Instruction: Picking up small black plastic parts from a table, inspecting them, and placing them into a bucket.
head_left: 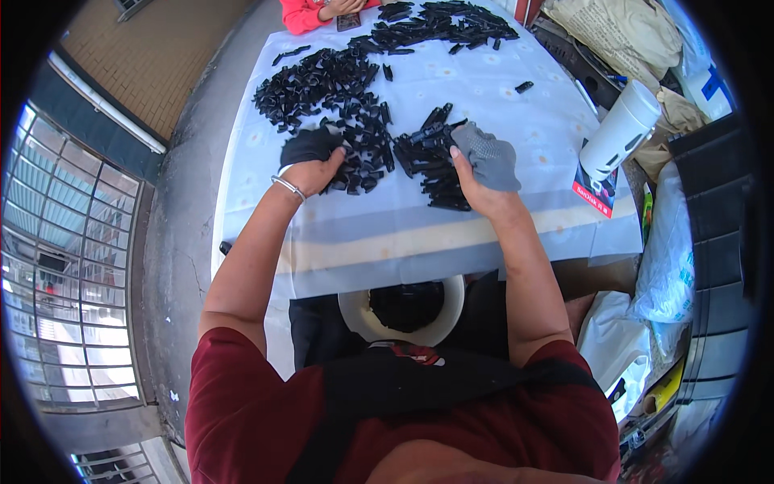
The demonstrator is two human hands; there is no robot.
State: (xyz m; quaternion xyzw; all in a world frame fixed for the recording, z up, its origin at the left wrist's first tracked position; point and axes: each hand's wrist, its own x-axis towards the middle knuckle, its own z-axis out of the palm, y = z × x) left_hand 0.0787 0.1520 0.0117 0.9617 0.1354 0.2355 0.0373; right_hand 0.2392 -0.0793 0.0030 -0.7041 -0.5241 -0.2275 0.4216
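Small black plastic parts lie in piles on a table covered with a white cloth (484, 105). My left hand (313, 160), in a dark fingertip glove with a silver bracelet at the wrist, rests on the near-left pile (367, 149) and grips a few parts. My right hand (484, 161), in a grey glove, holds a black part over a heap of longer black pieces (431, 165). A white bowl (403, 310) filled with black parts sits in my lap below the table edge.
Larger piles of black parts (322, 81) lie farther back, another pile (443, 24) near a second person's hands in red sleeves (310, 12). A white cylinder (621, 129) and a red card stand at right, with bags and sacks (669, 250) beside the table.
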